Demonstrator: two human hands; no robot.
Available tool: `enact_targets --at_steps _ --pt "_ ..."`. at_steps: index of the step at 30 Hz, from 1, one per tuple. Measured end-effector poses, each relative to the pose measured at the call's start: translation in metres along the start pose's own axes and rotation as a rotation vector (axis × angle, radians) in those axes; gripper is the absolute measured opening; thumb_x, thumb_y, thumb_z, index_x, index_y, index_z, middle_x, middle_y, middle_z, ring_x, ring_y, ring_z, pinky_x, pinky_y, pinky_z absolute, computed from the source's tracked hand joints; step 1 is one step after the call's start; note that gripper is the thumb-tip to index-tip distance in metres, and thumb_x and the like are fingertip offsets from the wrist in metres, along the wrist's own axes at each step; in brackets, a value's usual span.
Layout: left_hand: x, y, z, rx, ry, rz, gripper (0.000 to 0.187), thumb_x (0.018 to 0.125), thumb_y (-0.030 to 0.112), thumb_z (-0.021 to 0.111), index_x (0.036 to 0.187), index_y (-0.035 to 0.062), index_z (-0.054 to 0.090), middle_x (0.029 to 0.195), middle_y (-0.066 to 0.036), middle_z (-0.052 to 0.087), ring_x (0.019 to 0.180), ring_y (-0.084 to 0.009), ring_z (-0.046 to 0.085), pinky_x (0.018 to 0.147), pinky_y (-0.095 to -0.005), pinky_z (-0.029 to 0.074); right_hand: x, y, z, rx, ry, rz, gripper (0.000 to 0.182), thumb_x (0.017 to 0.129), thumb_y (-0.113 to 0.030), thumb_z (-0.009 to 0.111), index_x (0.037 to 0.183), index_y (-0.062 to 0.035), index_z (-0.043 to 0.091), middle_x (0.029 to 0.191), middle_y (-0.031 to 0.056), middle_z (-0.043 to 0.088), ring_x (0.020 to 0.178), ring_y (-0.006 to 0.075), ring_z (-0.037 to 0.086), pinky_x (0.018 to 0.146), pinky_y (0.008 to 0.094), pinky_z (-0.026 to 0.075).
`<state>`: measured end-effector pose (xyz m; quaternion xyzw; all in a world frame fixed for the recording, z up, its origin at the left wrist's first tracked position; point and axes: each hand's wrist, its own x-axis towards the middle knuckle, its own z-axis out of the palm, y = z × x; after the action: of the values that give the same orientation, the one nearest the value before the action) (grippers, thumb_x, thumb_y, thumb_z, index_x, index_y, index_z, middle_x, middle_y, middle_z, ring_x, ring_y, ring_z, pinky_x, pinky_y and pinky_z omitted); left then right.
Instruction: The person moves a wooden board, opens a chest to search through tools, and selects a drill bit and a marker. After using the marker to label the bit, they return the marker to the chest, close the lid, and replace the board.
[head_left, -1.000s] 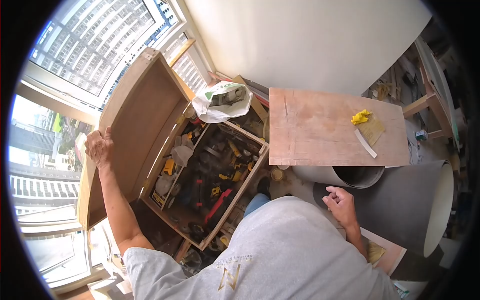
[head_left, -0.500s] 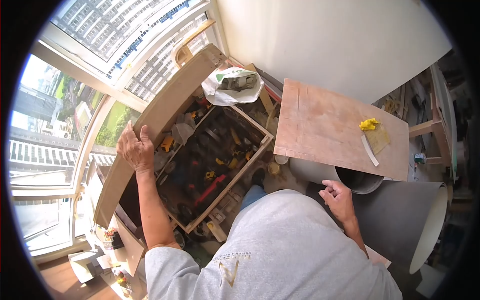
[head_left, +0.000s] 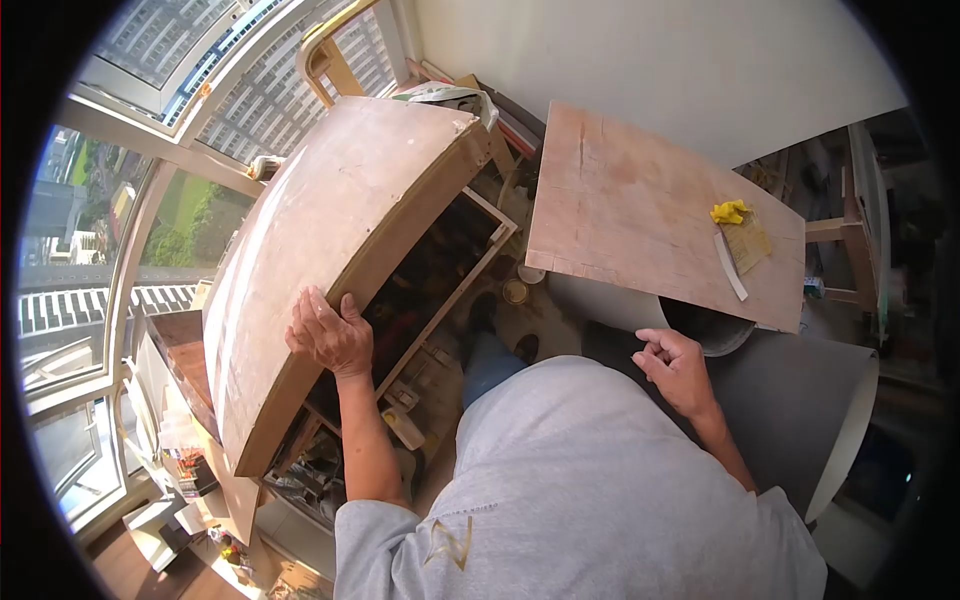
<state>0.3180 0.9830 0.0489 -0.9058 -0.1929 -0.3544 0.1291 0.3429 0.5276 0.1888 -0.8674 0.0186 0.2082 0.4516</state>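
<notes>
A broad, curved wooden lid (head_left: 330, 190) slants over a wooden tool chest (head_left: 440, 330) at the left. My left hand (head_left: 335, 335) lies against the lid's near edge, fingers stretched over its top face and thumb apart. Beneath the lid, the chest's dark inside is mostly hidden. My right hand (head_left: 675, 372) hangs before my body, fingers loosely curled and apart with nothing in them. It is nearest to a grey rolled sheet (head_left: 770, 410).
To the right lies a plywood board (head_left: 640, 210) with a yellow crumpled cloth (head_left: 731, 212) and a white strip (head_left: 730, 267) on it. Small cans (head_left: 515, 291) stand on the floor. A white bag (head_left: 440, 93) sits behind the lid, and windows (head_left: 190, 215) line the left side.
The lid has swung down from nearly upright over the chest, hiding most of the tools. My left hand has moved right and down with its edge. My right hand stays nearly in place.
</notes>
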Motion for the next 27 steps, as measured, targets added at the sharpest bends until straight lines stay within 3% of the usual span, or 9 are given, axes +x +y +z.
enact_targets --at_steps 17,23,26,27 --pt "-0.046 0.015 0.011 -0.026 -0.027 -0.016 0.045 0.101 0.046 0.050 0.128 0.0096 0.055 0.126 -0.007 0.062 0.120 -0.0260 0.056 0.105 -0.0496 0.028 0.006 -0.015 0.002 -0.005 -0.031 -0.032 0.030 0.085 -0.005 0.073 0.113 0.0054 0.066 0.079 0.0034 0.062 0.068 0.0065 0.054 0.063 0.0224 0.047" --pt "-0.079 0.023 0.022 -0.047 -0.053 -0.010 0.043 0.096 0.039 0.059 0.129 0.0108 0.055 0.130 -0.007 0.061 0.124 -0.0262 0.053 0.106 -0.0498 0.028 0.006 -0.018 -0.003 -0.035 -0.022 -0.094 0.030 0.086 -0.006 0.074 0.113 0.0051 0.066 0.080 0.0038 0.062 0.068 0.0064 0.053 0.063 0.0222 0.047" --pt "-0.116 0.036 0.027 -0.117 -0.188 -0.033 0.044 0.094 0.034 0.062 0.130 0.0095 0.054 0.136 -0.008 0.057 0.128 -0.0277 0.050 0.108 -0.0514 0.025 0.000 -0.015 -0.008 -0.014 -0.005 -0.094 0.031 0.086 -0.007 0.074 0.113 0.0048 0.066 0.081 0.0042 0.062 0.068 0.0065 0.053 0.063 0.0223 0.047" --pt "-0.128 0.043 0.024 -0.192 -0.327 -0.070 0.048 0.090 0.030 0.066 0.130 0.0056 0.055 0.141 -0.012 0.051 0.133 -0.0302 0.045 0.109 -0.0531 0.025 -0.003 -0.013 -0.010 0.001 0.001 -0.088 0.031 0.086 -0.007 0.074 0.113 0.0047 0.067 0.081 0.0043 0.062 0.067 0.0066 0.053 0.063 0.0223 0.047"
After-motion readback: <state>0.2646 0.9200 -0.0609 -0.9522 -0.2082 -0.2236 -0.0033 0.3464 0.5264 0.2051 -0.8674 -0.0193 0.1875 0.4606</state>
